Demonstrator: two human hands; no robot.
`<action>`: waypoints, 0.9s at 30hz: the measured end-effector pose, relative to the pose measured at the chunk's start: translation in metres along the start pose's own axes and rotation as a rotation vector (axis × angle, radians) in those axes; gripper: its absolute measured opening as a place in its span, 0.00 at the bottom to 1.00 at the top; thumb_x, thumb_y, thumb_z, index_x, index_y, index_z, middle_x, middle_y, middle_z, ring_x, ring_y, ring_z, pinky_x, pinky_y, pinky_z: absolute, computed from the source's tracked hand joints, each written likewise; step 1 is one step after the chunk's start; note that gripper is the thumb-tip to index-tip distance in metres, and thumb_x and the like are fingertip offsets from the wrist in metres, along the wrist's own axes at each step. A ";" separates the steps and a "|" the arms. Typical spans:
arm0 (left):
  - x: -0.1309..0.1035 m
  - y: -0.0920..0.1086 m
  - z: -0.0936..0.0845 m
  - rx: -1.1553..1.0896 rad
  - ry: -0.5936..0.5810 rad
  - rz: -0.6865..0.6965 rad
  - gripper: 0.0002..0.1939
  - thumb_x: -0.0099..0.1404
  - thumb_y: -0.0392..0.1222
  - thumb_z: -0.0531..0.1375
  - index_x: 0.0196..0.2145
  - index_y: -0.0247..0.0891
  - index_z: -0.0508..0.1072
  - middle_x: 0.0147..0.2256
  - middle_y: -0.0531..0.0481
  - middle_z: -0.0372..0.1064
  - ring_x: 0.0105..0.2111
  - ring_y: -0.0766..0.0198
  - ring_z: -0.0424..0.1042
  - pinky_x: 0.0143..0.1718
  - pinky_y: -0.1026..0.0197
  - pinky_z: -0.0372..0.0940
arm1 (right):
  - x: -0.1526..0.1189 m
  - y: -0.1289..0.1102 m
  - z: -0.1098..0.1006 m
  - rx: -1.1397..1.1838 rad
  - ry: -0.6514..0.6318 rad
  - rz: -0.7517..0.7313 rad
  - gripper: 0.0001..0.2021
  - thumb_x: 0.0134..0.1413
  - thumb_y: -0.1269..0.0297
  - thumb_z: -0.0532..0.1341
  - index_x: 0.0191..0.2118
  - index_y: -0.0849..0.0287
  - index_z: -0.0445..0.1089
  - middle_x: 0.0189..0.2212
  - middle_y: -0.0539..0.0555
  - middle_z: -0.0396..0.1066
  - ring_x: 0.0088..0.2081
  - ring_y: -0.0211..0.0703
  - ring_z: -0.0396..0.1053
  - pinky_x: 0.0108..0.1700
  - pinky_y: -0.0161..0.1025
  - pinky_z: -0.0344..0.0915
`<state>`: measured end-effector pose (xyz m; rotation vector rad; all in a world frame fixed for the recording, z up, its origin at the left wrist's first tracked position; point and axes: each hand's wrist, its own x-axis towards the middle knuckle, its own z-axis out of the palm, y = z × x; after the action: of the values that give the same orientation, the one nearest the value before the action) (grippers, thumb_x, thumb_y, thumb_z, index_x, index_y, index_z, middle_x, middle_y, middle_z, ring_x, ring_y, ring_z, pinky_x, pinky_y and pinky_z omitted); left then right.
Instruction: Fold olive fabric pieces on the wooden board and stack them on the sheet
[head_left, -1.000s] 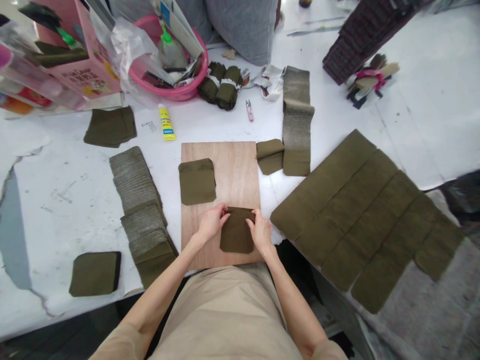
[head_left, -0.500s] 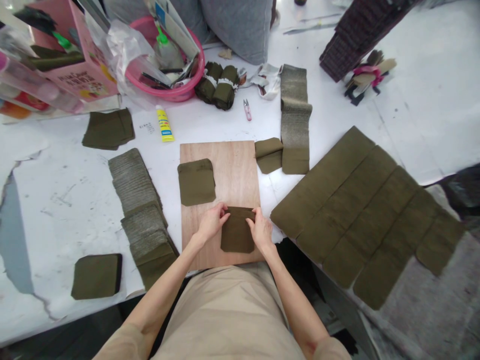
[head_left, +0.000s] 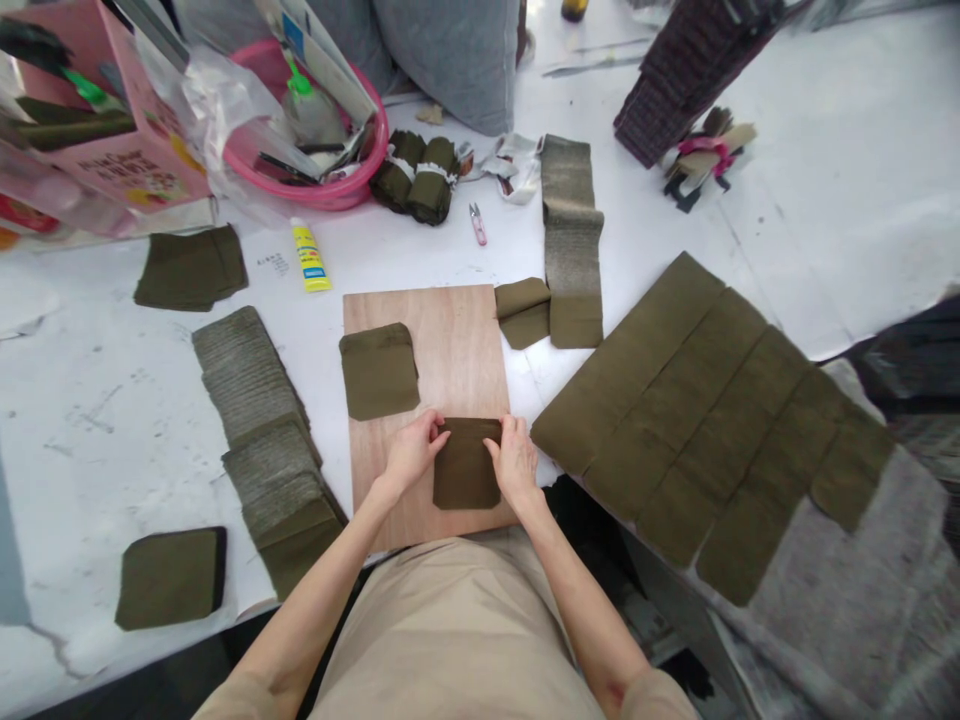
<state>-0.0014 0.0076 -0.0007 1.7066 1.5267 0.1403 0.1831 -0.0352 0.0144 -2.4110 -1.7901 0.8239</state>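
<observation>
An olive fabric piece (head_left: 466, 468) lies on the near right part of a wooden board (head_left: 461, 340). My left hand (head_left: 415, 450) pinches its top left corner, and my right hand (head_left: 515, 455) grips the top right corner. The top edge between them looks folded or layered. Up and to the left on the same board rests another olive piece (head_left: 379, 372), touched by neither hand. Just past the board's far right corner is a folded olive piece (head_left: 523, 312), beside a long strip (head_left: 574, 240).
Overlapping fabric pieces (head_left: 259, 400) and a dark-edged stack (head_left: 172, 578) lie left. Large olive panels (head_left: 712, 410) cover the right side. Farther back are a yellow tube (head_left: 310, 257), small snips (head_left: 478, 224), fabric rolls (head_left: 431, 180), a pink basket (head_left: 379, 150) and clips (head_left: 705, 160).
The view has shifted slightly, so most table items appear farther left. Both hands keep their hold on the fabric's top corners, with only slight finger movement.
</observation>
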 end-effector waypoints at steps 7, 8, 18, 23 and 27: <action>0.000 -0.001 0.000 -0.007 0.001 0.000 0.05 0.61 0.41 0.57 0.35 0.40 0.65 0.24 0.57 0.64 0.24 0.65 0.64 0.27 0.64 0.55 | 0.005 0.003 0.004 0.021 -0.008 -0.029 0.10 0.57 0.66 0.60 0.45 0.57 0.62 0.41 0.55 0.62 0.37 0.42 0.66 0.36 0.37 0.62; 0.000 -0.001 0.001 -0.009 0.004 0.001 0.05 0.61 0.41 0.57 0.35 0.40 0.65 0.24 0.57 0.64 0.24 0.65 0.64 0.27 0.64 0.55 | 0.006 0.004 0.004 0.027 -0.010 -0.034 0.10 0.57 0.67 0.59 0.44 0.56 0.62 0.40 0.55 0.62 0.37 0.42 0.66 0.36 0.37 0.62; 0.001 -0.003 0.002 0.001 0.024 0.013 0.06 0.61 0.41 0.58 0.36 0.40 0.66 0.25 0.56 0.65 0.25 0.65 0.65 0.28 0.63 0.57 | 0.009 0.007 -0.001 0.090 -0.048 -0.129 0.04 0.55 0.67 0.60 0.37 0.55 0.65 0.35 0.51 0.68 0.36 0.42 0.67 0.36 0.37 0.59; -0.001 -0.002 0.002 0.031 0.019 0.027 0.07 0.62 0.40 0.57 0.39 0.39 0.66 0.28 0.54 0.64 0.28 0.63 0.66 0.31 0.61 0.60 | 0.004 0.008 -0.001 0.101 -0.111 -0.068 0.09 0.54 0.63 0.62 0.42 0.54 0.66 0.34 0.51 0.73 0.35 0.45 0.70 0.34 0.37 0.58; -0.001 0.003 -0.001 0.138 0.014 0.138 0.13 0.64 0.37 0.55 0.47 0.43 0.66 0.40 0.49 0.64 0.35 0.62 0.67 0.35 0.61 0.62 | 0.000 0.008 -0.001 0.163 -0.155 -0.094 0.01 0.54 0.65 0.61 0.34 0.53 0.68 0.32 0.48 0.72 0.34 0.42 0.70 0.33 0.35 0.57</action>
<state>-0.0003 0.0079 0.0021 1.9246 1.4570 0.1208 0.1905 -0.0375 0.0129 -2.1992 -1.7914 1.1259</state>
